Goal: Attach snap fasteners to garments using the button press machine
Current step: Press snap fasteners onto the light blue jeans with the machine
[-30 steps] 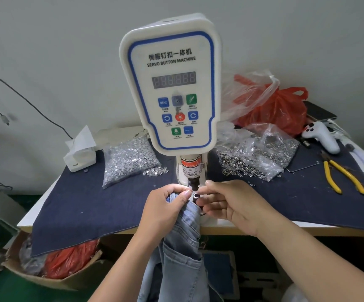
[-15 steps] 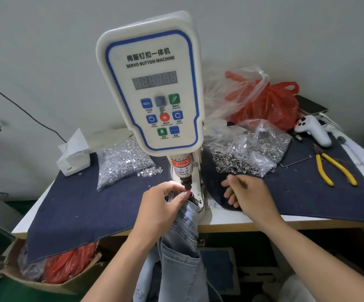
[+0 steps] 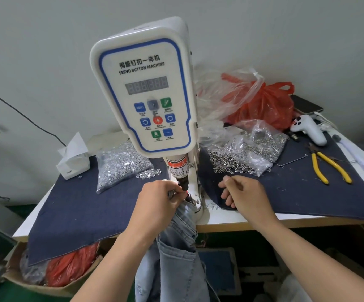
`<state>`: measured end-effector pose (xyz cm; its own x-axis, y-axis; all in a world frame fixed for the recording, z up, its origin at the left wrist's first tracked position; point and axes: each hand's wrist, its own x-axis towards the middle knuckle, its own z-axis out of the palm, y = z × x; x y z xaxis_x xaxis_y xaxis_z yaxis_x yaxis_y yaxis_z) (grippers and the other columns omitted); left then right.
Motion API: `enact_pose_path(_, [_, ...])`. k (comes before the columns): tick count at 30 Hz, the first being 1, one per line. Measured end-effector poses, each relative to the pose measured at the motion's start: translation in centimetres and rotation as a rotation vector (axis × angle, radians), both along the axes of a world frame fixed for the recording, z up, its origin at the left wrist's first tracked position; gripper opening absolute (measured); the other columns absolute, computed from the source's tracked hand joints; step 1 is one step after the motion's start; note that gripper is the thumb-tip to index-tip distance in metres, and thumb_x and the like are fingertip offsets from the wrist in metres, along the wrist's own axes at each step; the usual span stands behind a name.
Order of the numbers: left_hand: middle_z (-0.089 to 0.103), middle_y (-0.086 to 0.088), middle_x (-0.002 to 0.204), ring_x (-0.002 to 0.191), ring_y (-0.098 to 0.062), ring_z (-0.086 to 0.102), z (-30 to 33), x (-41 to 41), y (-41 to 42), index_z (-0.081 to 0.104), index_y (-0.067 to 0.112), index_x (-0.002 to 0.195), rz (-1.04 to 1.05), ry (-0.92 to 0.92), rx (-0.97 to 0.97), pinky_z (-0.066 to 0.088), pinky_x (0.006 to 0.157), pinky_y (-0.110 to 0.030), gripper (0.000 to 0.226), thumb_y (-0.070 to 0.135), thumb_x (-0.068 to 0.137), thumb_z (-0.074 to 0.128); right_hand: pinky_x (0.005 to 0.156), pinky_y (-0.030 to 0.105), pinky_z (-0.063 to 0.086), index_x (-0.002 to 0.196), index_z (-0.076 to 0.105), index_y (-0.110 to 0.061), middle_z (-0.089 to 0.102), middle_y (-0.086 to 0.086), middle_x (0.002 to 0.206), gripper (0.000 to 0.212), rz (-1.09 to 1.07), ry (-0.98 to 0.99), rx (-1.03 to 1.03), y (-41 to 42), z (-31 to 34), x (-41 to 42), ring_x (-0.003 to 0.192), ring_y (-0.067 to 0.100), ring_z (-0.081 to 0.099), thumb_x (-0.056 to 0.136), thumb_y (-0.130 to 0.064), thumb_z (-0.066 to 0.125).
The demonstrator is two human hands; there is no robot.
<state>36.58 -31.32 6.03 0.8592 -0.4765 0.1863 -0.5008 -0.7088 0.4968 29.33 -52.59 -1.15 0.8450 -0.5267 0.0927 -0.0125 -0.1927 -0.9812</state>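
Observation:
The white servo button machine [image 3: 146, 94] stands at the table's middle, its dark press head [image 3: 183, 183] pointing down. My left hand [image 3: 157, 203] grips the top edge of light blue jeans [image 3: 181, 247] and holds it under the press head; the jeans hang down over the table's front edge. My right hand [image 3: 244, 195] rests on the dark blue cloth [image 3: 307, 192] to the right of the machine, fingers curled, thumb and forefinger pinched; whether a fastener is between them I cannot tell. A clear bag of ring-shaped snaps [image 3: 248, 153] lies just beyond it.
A bag of silver studs [image 3: 120, 164] and a tissue box [image 3: 73, 164] sit at the left. Yellow pliers [image 3: 327, 166], a white controller [image 3: 309, 129] and red plastic bags [image 3: 263, 105] lie at the right. A cardboard box [image 3: 45, 277] with red bags stands below left.
My right hand left the press head and moved right onto the dark cloth near the bag of snaps. The left hand kept its hold on the jeans under the head.

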Motion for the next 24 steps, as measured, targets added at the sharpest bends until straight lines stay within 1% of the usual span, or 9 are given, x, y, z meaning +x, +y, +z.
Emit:
enact_pose_path(5, [0.074, 0.020, 0.089, 0.084, 0.002, 0.065, 0.1, -0.4, 0.0, 0.086, 0.028, 0.098, 0.015, 0.031, -0.050, 0.046, 0.073, -0.012, 0.007, 0.025, 0.093, 0.081, 0.051, 0.019, 0.049, 0.081, 0.075, -0.023, 0.071, -0.001, 0.064, 0.031, -0.008, -0.012, -0.014, -0.1, -0.3, 0.0, 0.052, 0.008, 0.062, 0.104, -0.031, 0.056])
enact_pose_path(8, [0.079, 0.017, 0.098, 0.085, 0.008, 0.065, -0.1, -0.5, 0.2, 0.086, 0.026, 0.101, 0.033, 0.044, -0.097, 0.045, 0.075, -0.004, 0.010, 0.024, 0.092, 0.083, 0.051, 0.020, 0.048, 0.081, 0.075, -0.023, 0.071, 0.001, 0.065, 0.031, -0.008, -0.022, -0.005, -0.1, -0.4, 0.1, 0.052, 0.009, 0.061, 0.104, -0.031, 0.057])
enact_pose_path(10, [0.079, 0.020, 0.098, 0.085, 0.013, 0.066, -0.2, -0.4, 0.7, 0.086, 0.029, 0.101, 0.064, 0.072, -0.145, 0.045, 0.076, -0.002, 0.010, 0.025, 0.092, 0.082, 0.051, 0.021, 0.048, 0.080, 0.075, -0.024, 0.071, 0.000, 0.064, 0.031, -0.006, -0.022, -0.019, -0.1, -0.6, 0.1, 0.052, 0.009, 0.061, 0.104, -0.032, 0.057])
enact_pose_path(12, [0.078, 0.025, 0.091, 0.087, 0.015, 0.067, -0.3, -0.4, 1.5, 0.083, 0.039, 0.093, 0.093, 0.124, -0.229, 0.050, 0.079, -0.007, 0.015, 0.025, 0.095, 0.078, 0.051, 0.020, 0.048, 0.080, 0.075, -0.025, 0.071, -0.001, 0.065, 0.031, 0.000, -0.016, -0.031, -0.1, -0.6, 0.0, 0.052, 0.008, 0.061, 0.104, -0.033, 0.057])
enact_pose_path(16, [0.082, 0.006, 0.097, 0.095, -0.015, 0.077, -0.5, -0.4, 3.1, 0.082, 0.032, 0.091, 0.170, 0.455, -0.622, 0.058, 0.087, -0.034, 0.016, 0.028, 0.102, 0.070, 0.058, 0.025, 0.048, 0.084, 0.076, -0.025, 0.073, -0.001, 0.072, 0.028, 0.050, -0.009, -0.026, 0.1, 0.4, -0.6, 0.058, 0.008, 0.062, 0.104, -0.033, 0.058])
enact_pose_path(19, [0.081, -0.008, 0.109, 0.098, -0.027, 0.077, -0.2, -0.8, 3.4, 0.081, 0.021, 0.100, 0.152, 0.699, -0.830, 0.062, 0.088, -0.042, 0.014, 0.030, 0.098, 0.070, 0.072, 0.025, 0.052, 0.099, 0.077, -0.031, 0.077, -0.013, 0.091, 0.013, 0.292, -0.018, -0.085, 1.7, 2.1, -1.7, 0.076, 0.002, 0.066, 0.099, -0.037, 0.066])
enact_pose_path(20, [0.080, -0.011, 0.112, 0.095, -0.027, 0.077, 0.0, -0.9, 3.4, 0.081, 0.017, 0.101, 0.132, 0.758, -0.881, 0.063, 0.085, -0.041, 0.018, 0.031, 0.094, 0.071, 0.077, 0.019, 0.051, 0.108, 0.075, -0.038, 0.074, -0.022, 0.100, 0.017, 0.426, 0.005, -0.164, 2.6, 2.6, -2.1, 0.086, -0.002, 0.066, 0.095, -0.045, 0.068])
enact_pose_path(22, [0.079, -0.014, 0.110, 0.086, -0.025, 0.075, 0.5, -1.2, 3.5, 0.081, 0.015, 0.098, 0.083, 0.863, -0.968, 0.064, 0.074, -0.037, 0.020, 0.030, 0.089, 0.071, 0.080, 0.008, 0.045, 0.129, 0.055, -0.057, 0.062, -0.040, 0.115, 0.049, 0.664, 0.104, -0.320, 4.6, 3.1, -2.7, 0.098, -0.006, 0.062, 0.082, -0.062, 0.069])
enact_pose_path(24, [0.079, -0.011, 0.105, 0.080, -0.023, 0.075, 0.9, -1.5, 3.8, 0.082, 0.017, 0.096, 0.020, 0.921, -1.012, 0.063, 0.068, -0.035, 0.018, 0.027, 0.090, 0.069, 0.090, 0.009, 0.045, 0.145, 0.035, -0.059, 0.053, -0.040, 0.131, 0.076, 0.815, 0.191, -0.356, 5.7, 3.4, -2.7, 0.106, -0.011, 0.058, 0.079, -0.065, 0.072])
